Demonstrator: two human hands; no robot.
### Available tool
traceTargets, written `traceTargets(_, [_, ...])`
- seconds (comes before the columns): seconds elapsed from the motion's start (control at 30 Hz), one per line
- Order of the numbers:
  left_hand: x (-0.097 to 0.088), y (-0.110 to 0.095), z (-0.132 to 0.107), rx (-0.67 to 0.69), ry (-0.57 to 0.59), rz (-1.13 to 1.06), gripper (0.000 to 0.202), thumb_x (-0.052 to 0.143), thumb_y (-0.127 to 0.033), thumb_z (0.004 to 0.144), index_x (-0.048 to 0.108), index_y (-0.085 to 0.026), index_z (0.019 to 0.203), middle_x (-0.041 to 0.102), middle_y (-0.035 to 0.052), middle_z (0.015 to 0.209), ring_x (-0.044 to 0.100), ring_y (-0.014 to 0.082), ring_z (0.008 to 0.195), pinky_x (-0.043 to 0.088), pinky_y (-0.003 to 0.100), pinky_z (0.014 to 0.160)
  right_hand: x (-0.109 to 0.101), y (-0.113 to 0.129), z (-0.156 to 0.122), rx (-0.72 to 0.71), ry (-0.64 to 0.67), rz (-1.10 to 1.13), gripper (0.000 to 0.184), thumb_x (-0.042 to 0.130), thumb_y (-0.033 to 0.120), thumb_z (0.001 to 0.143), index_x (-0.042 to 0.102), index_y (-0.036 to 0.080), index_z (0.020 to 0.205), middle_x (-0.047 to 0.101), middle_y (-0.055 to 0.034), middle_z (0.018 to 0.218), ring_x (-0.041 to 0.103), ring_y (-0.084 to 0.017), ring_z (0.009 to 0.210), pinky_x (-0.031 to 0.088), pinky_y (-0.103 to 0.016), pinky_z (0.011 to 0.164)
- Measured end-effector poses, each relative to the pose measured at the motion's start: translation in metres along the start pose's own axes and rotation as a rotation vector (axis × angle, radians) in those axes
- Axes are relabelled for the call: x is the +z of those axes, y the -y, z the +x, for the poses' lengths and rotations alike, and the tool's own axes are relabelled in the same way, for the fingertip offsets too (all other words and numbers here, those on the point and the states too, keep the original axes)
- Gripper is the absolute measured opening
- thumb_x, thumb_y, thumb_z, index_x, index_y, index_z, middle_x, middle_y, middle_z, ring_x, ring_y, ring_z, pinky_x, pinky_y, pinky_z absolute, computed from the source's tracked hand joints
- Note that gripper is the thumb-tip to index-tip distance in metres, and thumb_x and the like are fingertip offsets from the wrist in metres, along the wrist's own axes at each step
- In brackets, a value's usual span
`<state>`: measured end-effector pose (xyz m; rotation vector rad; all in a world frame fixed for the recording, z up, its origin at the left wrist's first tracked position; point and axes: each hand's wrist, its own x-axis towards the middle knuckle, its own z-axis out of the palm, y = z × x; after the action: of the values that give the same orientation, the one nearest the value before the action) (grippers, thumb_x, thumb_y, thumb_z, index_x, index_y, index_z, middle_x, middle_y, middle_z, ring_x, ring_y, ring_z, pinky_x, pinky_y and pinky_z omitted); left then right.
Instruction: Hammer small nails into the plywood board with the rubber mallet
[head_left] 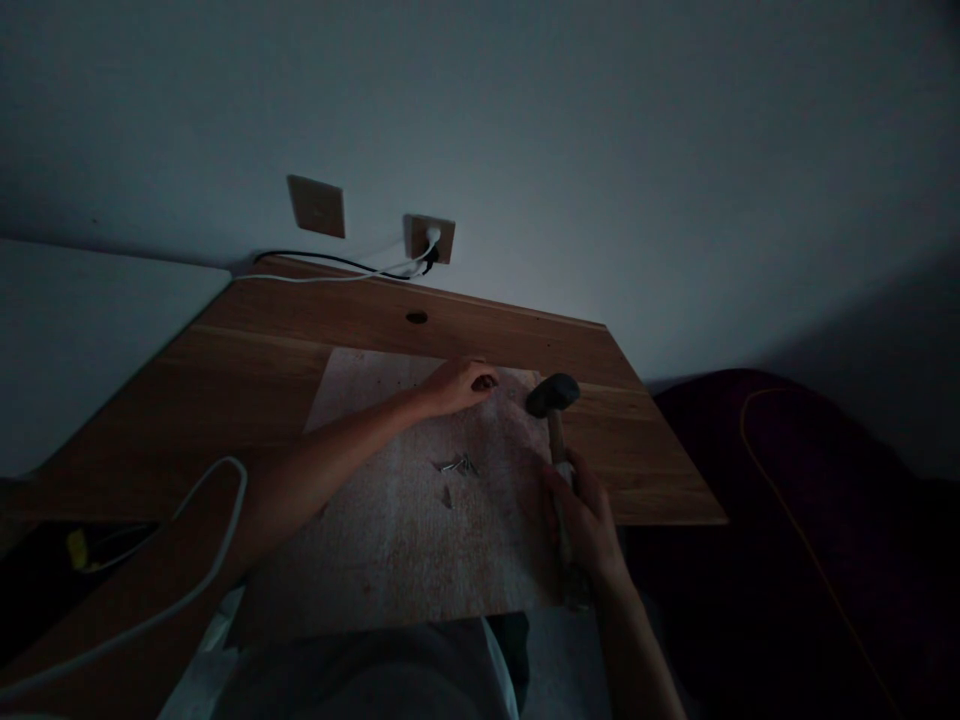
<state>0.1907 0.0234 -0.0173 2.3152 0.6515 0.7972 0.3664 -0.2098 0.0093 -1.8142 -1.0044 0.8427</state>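
My right hand (pixel 589 515) is wrapped round the wooden handle of a mallet (pixel 553 396) with a dark head. The mallet's head is raised near the right edge of a pale wood-grained board (pixel 397 540). Toward the board's far edge, my left hand (pixel 459 386) is closed with its fingertips pinched together. Whatever the left fingers hold, if anything, is too small and dark to make out. A small pile of nails (pixel 459 464) lies in the middle of the board, with a small dark shape (pixel 446 496) just in front of it.
Beneath the board is a wooden desk (pixel 255 375) with a round cable hole (pixel 416 317). Plugs sit in a wall socket (pixel 442 238), their cables running left along the back. A white cable (pixel 225 540) loops across my left forearm. Dark purple fabric (pixel 750 440) is at right.
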Motion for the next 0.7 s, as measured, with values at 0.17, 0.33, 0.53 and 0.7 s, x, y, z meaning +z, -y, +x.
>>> traceTargets(0.17, [0.0010,0.0009,-0.0008,0.001,-0.020,-0.010,0.010,0.070,-0.016,0.092,0.076,-0.018,0.099,0.073,0.0052,0.096,0.069,0.0168,0.082,0.054,0.031,0.082,0.0003,0.0002,-0.0007,0.002,-0.003,-0.002,0.061,0.068,0.064,0.088,0.067,0.019,0.128,0.051,0.0087,0.052,0.048,-0.015,0.041,0.040,-0.026,0.040])
traceTargets(0.33, [0.0012,0.0008,-0.0003,0.011,-0.019,0.001,0.011,0.070,-0.017,0.092,0.077,-0.017,0.100,0.071,0.0049,0.095,0.068,0.0168,0.083,0.053,0.030,0.082,-0.0002,-0.0008,-0.0004,0.008,-0.011,-0.021,0.063,0.067,0.063,0.089,0.066,0.019,0.133,0.051,0.0093,0.052,0.047,-0.015,0.041,0.040,-0.026,0.041])
traceTargets(0.53, [0.0001,0.0012,-0.0007,0.005,-0.017,0.009,0.012,0.071,-0.018,0.090,0.076,-0.018,0.102,0.072,0.0050,0.096,0.068,0.0170,0.083,0.052,0.030,0.080,0.0008,0.0004,-0.0012,-0.002,0.007,0.002,0.067,0.068,0.064,0.088,0.064,0.017,0.134,0.052,0.0094,0.052,0.049,-0.015,0.041,0.041,-0.026,0.040])
traceTargets(0.7, [0.0000,0.0013,-0.0011,-0.004,-0.012,0.004,0.016,0.073,-0.016,0.088,0.076,-0.018,0.103,0.073,0.0052,0.096,0.068,0.0174,0.083,0.052,0.030,0.080,0.0028,0.0056,-0.0023,0.034,-0.005,0.030,0.068,0.069,0.068,0.082,0.064,0.018,0.128,0.050,0.0102,0.051,0.046,-0.014,0.038,0.038,-0.026,0.037])
